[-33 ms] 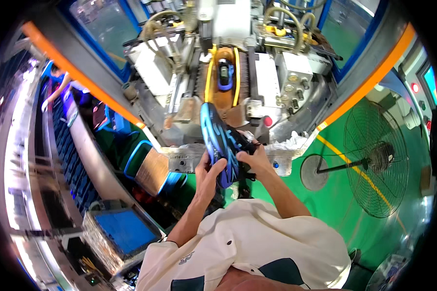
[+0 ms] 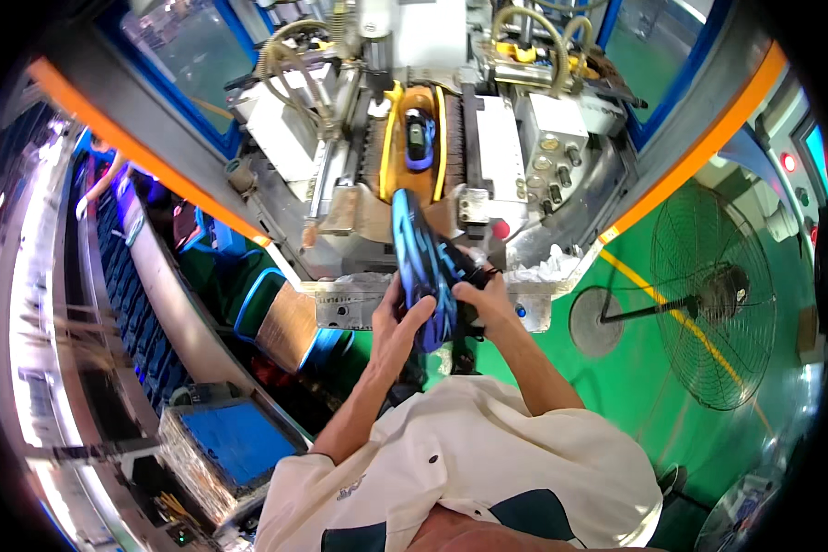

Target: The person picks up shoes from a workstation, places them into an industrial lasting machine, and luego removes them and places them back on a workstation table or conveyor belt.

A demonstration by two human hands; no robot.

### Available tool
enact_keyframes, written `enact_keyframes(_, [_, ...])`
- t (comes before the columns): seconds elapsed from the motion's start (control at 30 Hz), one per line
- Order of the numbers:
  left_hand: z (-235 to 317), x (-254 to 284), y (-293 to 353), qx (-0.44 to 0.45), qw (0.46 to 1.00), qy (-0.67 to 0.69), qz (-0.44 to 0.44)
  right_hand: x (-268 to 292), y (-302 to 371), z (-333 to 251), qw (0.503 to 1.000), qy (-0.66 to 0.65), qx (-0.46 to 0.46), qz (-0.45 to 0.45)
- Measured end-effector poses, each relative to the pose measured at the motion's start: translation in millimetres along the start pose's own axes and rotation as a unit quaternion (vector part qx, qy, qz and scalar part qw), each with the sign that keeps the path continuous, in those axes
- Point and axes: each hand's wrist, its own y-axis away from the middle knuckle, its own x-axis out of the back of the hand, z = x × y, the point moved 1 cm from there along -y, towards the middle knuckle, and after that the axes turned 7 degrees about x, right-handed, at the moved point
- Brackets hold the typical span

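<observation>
Between both hands, in front of the machine, is a shoe [image 2: 426, 276] with a light-blue, purple and black sole turned toward me. Its toe points up and away, tilted slightly left. My left hand [image 2: 397, 327] grips the near left end, with the thumb pressed on the sole. My right hand [image 2: 484, 302] is closed round the right side, where a dark part of the shoe shows; its fingers are mostly hidden behind. Beyond them, another dark and purple shoe [image 2: 418, 138] sits in the machine's brown cradle [image 2: 393, 175], between two yellow strips.
Around the cradle stands a machine with white blocks [image 2: 497, 138], hoses and orange-edged posts [image 2: 708, 129]. A red button [image 2: 500, 229] is on its front right. At right is a large fan [image 2: 713, 294]. A conveyor [image 2: 152, 267], a stool [image 2: 290, 322] and another person's arm [image 2: 101, 184] are at left.
The shoe has swung slightly, its toe shifting a little right within the view. Both hands keep their hold. The machine appears slightly farther left.
</observation>
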Motion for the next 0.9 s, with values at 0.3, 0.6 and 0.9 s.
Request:
enact_keyframes(0.3, [9.1,49.1,-276.1,-0.015,0.969,-0.220,0.114,88.0,-24.3,-26.7,0.933,0.023,0.211,0.291])
enact_keyframes(0.6, [-15.1,49.9,-437.0,0.068,0.890,-0.376,0.248,78.2,-115.9,-73.6,0.875,0.275,0.216,0.334])
enact_keyframes(0.9, [43.4,141.2,-181.7,0.102,0.990,-0.023,0.090,31.5,-395.6,-27.6,0.747,0.653,-0.038,0.116])
